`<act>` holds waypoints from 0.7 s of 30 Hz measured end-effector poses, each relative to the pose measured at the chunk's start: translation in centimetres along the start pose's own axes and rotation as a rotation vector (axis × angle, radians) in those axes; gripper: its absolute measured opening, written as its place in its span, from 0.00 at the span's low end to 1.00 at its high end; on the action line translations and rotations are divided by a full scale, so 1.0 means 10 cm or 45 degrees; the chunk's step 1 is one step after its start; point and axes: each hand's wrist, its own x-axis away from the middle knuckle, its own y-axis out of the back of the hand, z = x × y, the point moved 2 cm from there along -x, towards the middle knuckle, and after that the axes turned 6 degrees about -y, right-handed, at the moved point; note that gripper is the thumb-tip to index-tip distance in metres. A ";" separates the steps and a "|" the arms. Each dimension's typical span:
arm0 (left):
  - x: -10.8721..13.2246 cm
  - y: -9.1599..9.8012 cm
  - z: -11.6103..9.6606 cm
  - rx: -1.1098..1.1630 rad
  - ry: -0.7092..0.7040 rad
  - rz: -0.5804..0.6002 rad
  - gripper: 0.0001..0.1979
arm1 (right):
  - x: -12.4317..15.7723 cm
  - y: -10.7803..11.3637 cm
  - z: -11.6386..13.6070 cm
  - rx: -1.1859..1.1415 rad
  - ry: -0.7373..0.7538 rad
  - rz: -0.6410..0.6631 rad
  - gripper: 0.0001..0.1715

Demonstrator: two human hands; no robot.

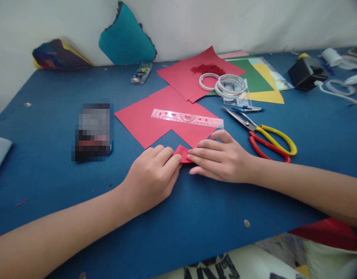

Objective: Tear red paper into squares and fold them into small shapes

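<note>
A small folded piece of red paper [182, 153] lies on the blue table [50, 170] between my two hands. My left hand [152, 174] rests knuckles up with its fingers curled and pressed on the piece's left edge. From the right, my right hand [221, 157] lies over the piece's other side, fingers stretched out together and pressing it flat. Just behind the hands lies a large red sheet [155, 120] with a notch cut out, and a clear pink ruler [187, 117] on top of it.
Red-and-yellow-handled scissors [262, 133] lie right of my right hand. Tape rolls [229, 85], more red, green and yellow sheets [254, 77], a black box [306, 71] and cables sit at the back right. A dark pixelated object [93, 131] lies at left.
</note>
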 end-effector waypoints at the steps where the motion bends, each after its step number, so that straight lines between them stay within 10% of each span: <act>1: 0.00 -0.01 0.01 -0.010 0.021 0.048 0.08 | -0.01 -0.01 -0.01 -0.052 -0.043 0.010 0.12; 12: 0.01 -0.01 0.00 0.239 0.120 0.018 0.07 | -0.01 -0.05 -0.05 -0.177 -0.179 -0.022 0.06; 18: 0.05 0.01 0.13 1.185 0.657 -0.325 0.06 | 0.00 0.11 0.01 0.212 0.045 -0.256 0.08; 21: -0.01 -0.02 0.13 1.577 0.767 -0.105 0.14 | 0.02 0.14 0.03 0.397 0.149 -0.346 0.08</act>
